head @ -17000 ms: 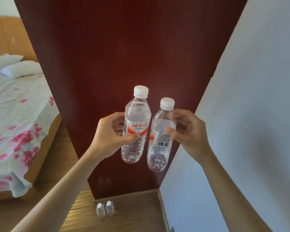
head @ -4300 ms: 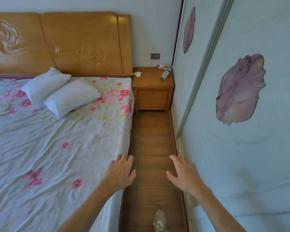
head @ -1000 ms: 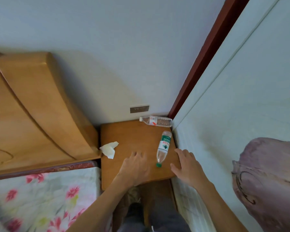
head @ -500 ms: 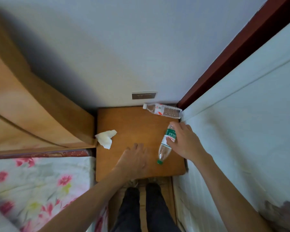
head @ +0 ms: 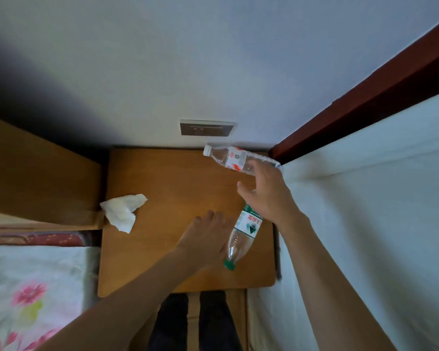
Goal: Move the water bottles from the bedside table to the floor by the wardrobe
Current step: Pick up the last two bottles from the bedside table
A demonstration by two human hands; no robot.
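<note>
bedside table (head: 172, 188): wooden top, set between the headboard (head: 36, 188) and the white wardrobe door (head: 365, 211).
white-cap bottle (head: 229, 158): on its side at the table's back right corner, cap pointing left, red label showing.
green-cap bottle (head: 242, 236): on its side near the table's right edge, cap toward the person.
right hand (head: 266, 196): between the 2 bottles, fingers spread and reaching over the white-cap bottle's body, thumb held apart; nothing is gripped.
left hand (head: 205, 241): fingers straight, palm down over the table just beside the green-cap bottle; it is blurred, so contact cannot be told.
tissue (head: 123, 211): crumpled, at the table's left edge.
wall socket (head: 207, 127): on the wall behind the table.
</note>
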